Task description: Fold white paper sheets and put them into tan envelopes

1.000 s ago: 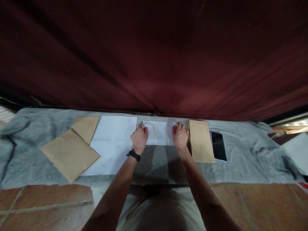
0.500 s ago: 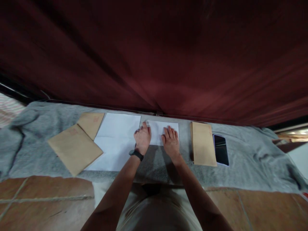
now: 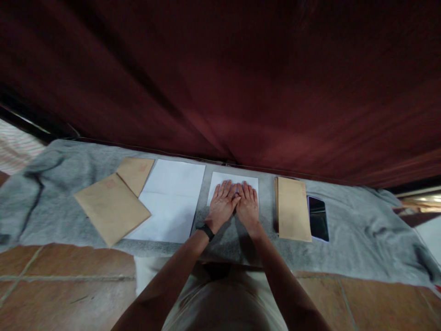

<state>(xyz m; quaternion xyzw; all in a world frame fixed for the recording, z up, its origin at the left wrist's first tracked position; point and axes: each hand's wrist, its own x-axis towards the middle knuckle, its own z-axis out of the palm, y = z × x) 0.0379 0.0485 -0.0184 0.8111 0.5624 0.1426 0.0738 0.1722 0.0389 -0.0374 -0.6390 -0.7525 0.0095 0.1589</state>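
Note:
A small folded white paper (image 3: 231,180) lies on the grey cloth (image 3: 351,230) in front of me. My left hand (image 3: 222,205), with a black watch on its wrist, lies flat on the paper with fingers stretched out. My right hand (image 3: 247,205) lies flat beside it, thumbs touching, fingers spread over the paper's near half. Both hands hold nothing. Just left of the hands lies a larger unfolded white sheet (image 3: 170,200).
Two brown envelopes (image 3: 112,207) lie overlapping at the left. A stack of brown envelopes (image 3: 292,208) sits right of my hands, with a dark phone (image 3: 317,219) beside it. A dark red curtain (image 3: 220,82) hangs behind. Tiled floor (image 3: 51,285) is in front.
Both hands have slid from the folded paper's outer edges to its middle, where they now lie flat side by side. The view has shifted slightly.

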